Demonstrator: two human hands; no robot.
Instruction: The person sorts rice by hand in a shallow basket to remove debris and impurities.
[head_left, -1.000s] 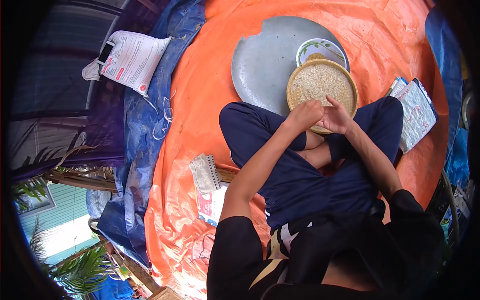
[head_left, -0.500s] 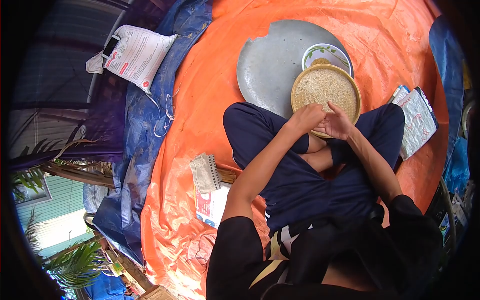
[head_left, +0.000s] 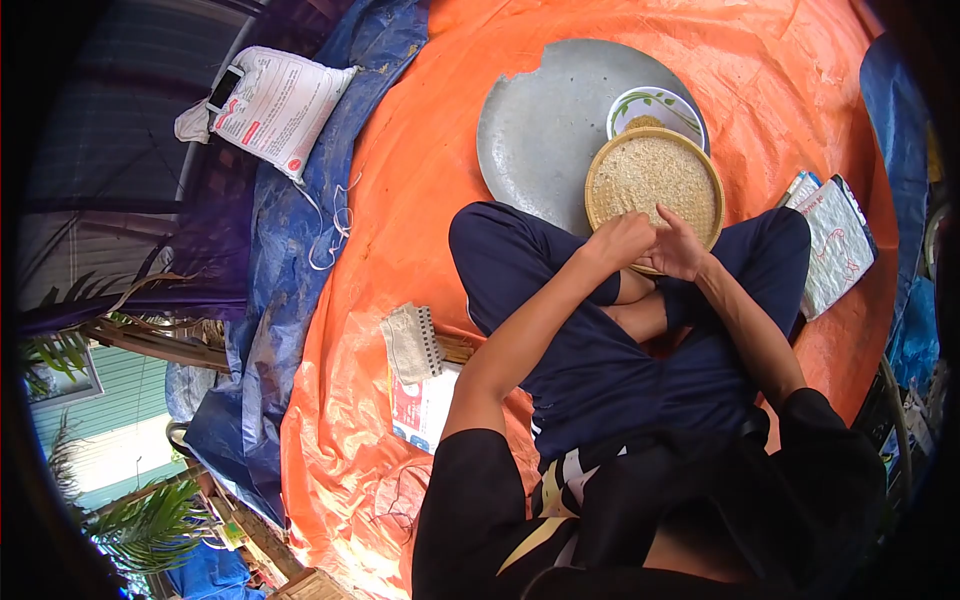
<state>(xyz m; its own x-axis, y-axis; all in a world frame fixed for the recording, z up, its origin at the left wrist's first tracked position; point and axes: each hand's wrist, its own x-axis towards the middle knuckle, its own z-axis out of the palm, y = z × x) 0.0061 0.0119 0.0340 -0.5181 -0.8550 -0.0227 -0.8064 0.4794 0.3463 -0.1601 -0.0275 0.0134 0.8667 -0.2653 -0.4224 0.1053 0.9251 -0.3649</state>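
Observation:
A round woven basket (head_left: 712,190) with pale grains (head_left: 650,180) spread inside rests by my crossed legs. Over its near rim my two hands meet. My left hand (head_left: 620,240) is closed, knuckles up, its fingertips at my right palm; whatever it may pinch is too small to make out. Palm turned upward, my right hand (head_left: 682,245) has its thumb stretched apart, while its fingertips are partly hidden behind the left. Just beyond the basket is a white bowl (head_left: 672,105) with a green leaf pattern, containing brownish grain (head_left: 643,123). Bowl and basket partly overlap a round grey metal tray (head_left: 535,130).
An orange tarpaulin (head_left: 400,220) covers the ground, with a blue tarp (head_left: 285,240) along the left. A white printed sack (head_left: 285,110) carries a phone (head_left: 226,88). A spiral notebook (head_left: 410,345) lies left of me, a white packet (head_left: 838,245) to the right.
Both hands keep nearly the same pose over the basket, with at most a slight shift of the left fingers. The whole view has moved a little; the bowl, tray and basket stay put.

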